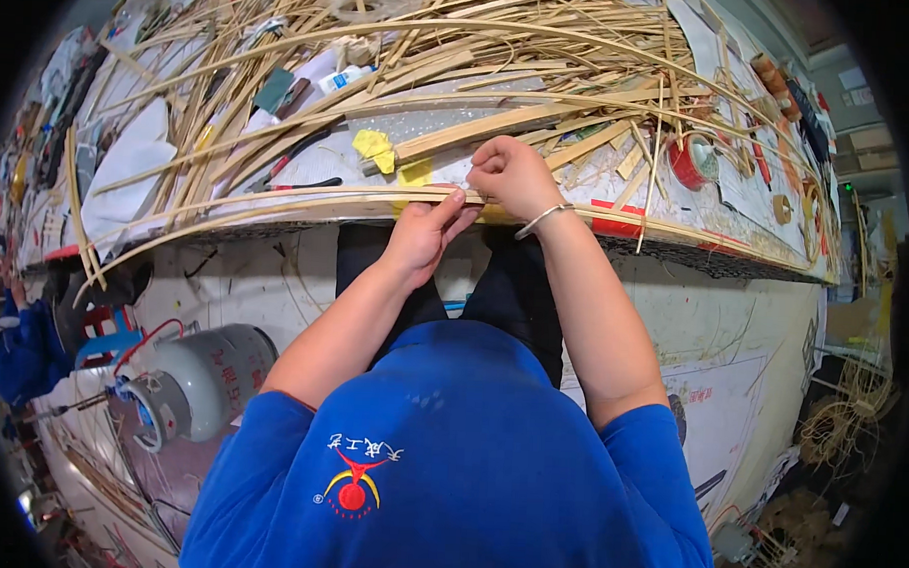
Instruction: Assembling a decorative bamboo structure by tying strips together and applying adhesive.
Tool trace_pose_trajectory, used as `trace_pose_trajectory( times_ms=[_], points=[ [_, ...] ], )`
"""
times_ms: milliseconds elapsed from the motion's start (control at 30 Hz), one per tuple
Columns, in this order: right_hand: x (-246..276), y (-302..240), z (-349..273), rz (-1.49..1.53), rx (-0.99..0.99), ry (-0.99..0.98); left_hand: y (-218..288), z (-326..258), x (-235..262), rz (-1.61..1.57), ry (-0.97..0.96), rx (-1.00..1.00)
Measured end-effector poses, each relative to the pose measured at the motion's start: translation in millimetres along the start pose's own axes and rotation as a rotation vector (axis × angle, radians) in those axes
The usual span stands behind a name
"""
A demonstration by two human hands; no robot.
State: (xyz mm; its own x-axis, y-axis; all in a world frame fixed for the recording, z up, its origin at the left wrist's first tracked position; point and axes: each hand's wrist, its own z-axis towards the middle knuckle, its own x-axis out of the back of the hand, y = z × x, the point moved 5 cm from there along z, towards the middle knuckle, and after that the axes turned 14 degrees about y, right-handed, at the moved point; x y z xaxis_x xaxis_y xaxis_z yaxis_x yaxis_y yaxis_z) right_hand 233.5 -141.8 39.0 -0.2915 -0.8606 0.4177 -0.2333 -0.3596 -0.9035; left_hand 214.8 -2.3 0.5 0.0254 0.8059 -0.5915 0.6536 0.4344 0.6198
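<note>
Long pale bamboo strips (317,196) lie together along the table's front edge and run far out to both sides. My left hand (426,238) grips them from below, thumb on top, just left of the middle. Right beside it, my right hand (518,181) is closed in a pinch above the same strips, with a bracelet on its wrist. Something small and whitish shows at its fingertips, too small to name. A crumpled yellow piece (375,149) sits just beyond the hands, by a thick bamboo slat (480,131).
A large heap of bamboo strips (583,48) covers the back of the table. Dark-handled pliers (308,186) lie left, a red tape roll (691,162) right. On the floor at left lies a grey gas cylinder (221,376). Loose strips overhang the table's left edge.
</note>
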Motion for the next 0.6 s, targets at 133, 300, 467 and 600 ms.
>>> trace_pose_trajectory(
  times_ms=[133, 300, 467, 600],
  points=[
    [18, -7, -10, 0.508, -0.206, 0.129, -3, 0, 3, -0.011, 0.020, 0.013],
    [22, -28, -19, -0.486, 0.171, 0.153, -10, 1, 9, -0.003, 0.046, 0.038],
    [0, -2, -5, -0.148, 0.033, -0.027, -8, 0, 6, 0.021, 0.014, 0.026],
    [10, 6, -4, 0.552, -0.305, 0.081, -9, 0, 7, 0.032, 0.034, 0.018]
  ],
)
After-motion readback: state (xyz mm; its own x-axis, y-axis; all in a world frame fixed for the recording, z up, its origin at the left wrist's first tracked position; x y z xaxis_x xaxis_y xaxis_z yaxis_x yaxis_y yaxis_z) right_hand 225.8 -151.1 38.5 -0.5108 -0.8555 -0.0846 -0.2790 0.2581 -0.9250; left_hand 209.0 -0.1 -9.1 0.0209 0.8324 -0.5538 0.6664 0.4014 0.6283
